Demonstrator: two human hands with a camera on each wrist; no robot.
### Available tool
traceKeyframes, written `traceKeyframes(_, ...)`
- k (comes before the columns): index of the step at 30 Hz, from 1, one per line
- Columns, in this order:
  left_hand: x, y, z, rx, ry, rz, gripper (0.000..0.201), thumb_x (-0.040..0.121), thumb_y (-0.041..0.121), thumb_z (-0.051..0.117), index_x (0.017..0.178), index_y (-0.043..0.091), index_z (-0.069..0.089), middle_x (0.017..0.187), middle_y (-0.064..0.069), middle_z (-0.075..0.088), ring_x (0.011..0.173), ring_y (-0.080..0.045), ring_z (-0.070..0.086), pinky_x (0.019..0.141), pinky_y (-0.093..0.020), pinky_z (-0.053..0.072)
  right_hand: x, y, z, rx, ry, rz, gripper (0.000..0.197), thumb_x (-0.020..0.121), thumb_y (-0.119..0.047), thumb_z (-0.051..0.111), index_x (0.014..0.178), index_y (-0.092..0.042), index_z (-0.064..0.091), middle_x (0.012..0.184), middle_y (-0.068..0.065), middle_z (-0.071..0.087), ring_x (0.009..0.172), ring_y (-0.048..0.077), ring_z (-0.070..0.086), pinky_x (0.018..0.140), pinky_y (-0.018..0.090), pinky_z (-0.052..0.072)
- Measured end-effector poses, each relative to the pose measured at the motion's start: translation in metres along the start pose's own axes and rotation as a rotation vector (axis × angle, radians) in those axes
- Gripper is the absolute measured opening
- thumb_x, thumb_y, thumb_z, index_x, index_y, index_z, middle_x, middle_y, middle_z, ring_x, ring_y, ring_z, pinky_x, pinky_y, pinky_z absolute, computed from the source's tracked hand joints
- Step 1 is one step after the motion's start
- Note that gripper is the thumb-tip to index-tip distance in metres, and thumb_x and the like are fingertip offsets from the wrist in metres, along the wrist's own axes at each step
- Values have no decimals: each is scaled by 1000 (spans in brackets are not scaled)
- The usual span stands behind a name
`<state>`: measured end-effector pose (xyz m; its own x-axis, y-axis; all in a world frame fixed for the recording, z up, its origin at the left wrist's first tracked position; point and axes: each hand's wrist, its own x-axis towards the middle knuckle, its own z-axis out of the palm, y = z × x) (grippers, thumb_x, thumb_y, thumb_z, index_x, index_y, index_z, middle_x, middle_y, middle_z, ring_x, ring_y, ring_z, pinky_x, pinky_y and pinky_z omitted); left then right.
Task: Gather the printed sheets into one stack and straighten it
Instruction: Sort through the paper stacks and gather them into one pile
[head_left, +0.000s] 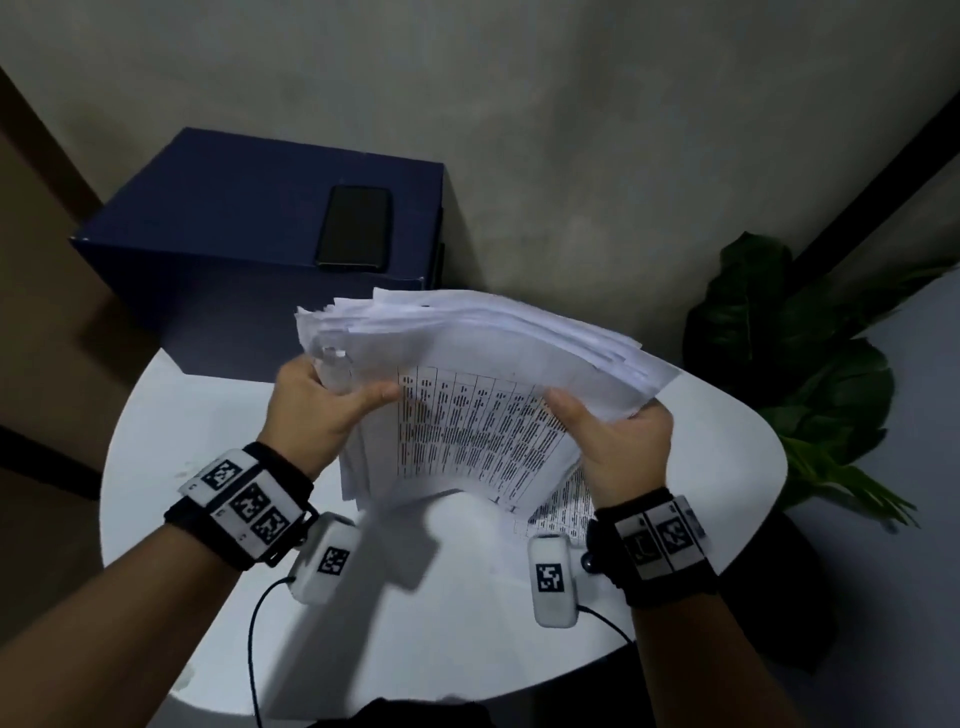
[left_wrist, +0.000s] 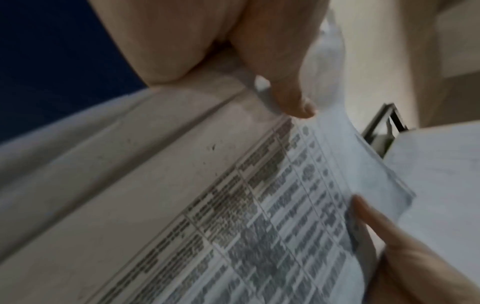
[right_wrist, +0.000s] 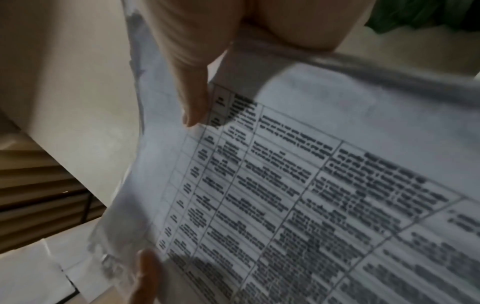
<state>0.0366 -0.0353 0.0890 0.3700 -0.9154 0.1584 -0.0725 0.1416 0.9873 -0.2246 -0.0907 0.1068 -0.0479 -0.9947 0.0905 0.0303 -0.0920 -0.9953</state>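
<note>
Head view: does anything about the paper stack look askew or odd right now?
Yes. The stack of white printed sheets, held above the white table between the left hand and right hand, is uneven: far edges fan out in steps and near corners splay.

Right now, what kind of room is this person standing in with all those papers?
Probably an office corner or a waiting nook. The person holds printed sheets over a small round white table, a phone lies on a dark blue box, and a leafy plant stands by the wall.
</note>
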Motion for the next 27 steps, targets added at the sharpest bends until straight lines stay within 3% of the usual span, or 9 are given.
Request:
traceKeyframes(5,-8,-11,-1,142,29,49,12,91,20,69,101,18,63,89,21,73,86,13,64,77,-11,49,-6,3,-2,-33,-58,-58,60,63,-3,85,117,3,59,103,2,69,94,5,68,80,20,53)
traceKeyframes(7,-11,-9,8,80,-36,53,48,87,33,65,124,7,49,108,11,68,100,9,63,87,-13,49,-8,1,6,-27,-82,-55,56,64,3,84,115,2,61,99,-4,69,89,-1,68,76,14,52)
traceKeyframes(10,-3,-17,4,5,-49,-69,76,77,39,77,137,12,39,126,0,65,115,-10,65,98,-29,51,-6,4,7,6,-47,-18,45,67,-1,84,108,-1,66,95,3,74,89,11,72,76,24,57)
traceKeyframes(12,1,-26,-4,90,-119,-146,62,75,34,85,130,23,57,122,0,71,114,-17,68,100,-46,52,-9,10,5,-67,-40,55,30,67,-13,86,93,-12,71,86,1,76,82,14,73,77,34,59)
traceKeyframes(15,-4,-41,-4,180,-160,-157,30,77,21,83,102,35,75,106,9,77,103,-9,72,99,-44,54,-11,26,0,-164,0,235,29,64,-22,89,75,-18,63,74,-3,71,69,15,69,77,40,59)
traceKeyframes(18,-10,-51,2,254,-155,-155,33,79,14,81,90,44,75,95,22,76,94,2,71,92,-26,56,-4,65,-22,-357,-113,420,50,55,-32,92,97,-20,68,98,1,75,93,19,71,89,44,56)
traceKeyframes(21,-9,-54,11,303,-107,-140,21,82,17,79,90,35,73,82,18,75,78,-1,69,75,-17,54,6,124,-61,-1090,-141,687,115,48,-67,82,144,-22,38,148,4,41,132,27,45,105,49,43)
traceKeyframes(24,-2,-47,12,294,-3,-139,16,79,12,80,83,25,71,73,13,73,69,3,66,64,-8,50,0,154,-82,-1284,6,851,132,56,-70,77,153,-14,7,154,10,20,137,37,28,105,57,35)
traceKeyframes(27,8,-42,-2,243,-11,-202,17,75,13,83,84,24,74,78,18,76,75,4,70,71,-15,55,-5,163,-76,-1284,-2,811,130,61,-58,82,152,-10,3,151,16,22,134,39,31,102,57,37)
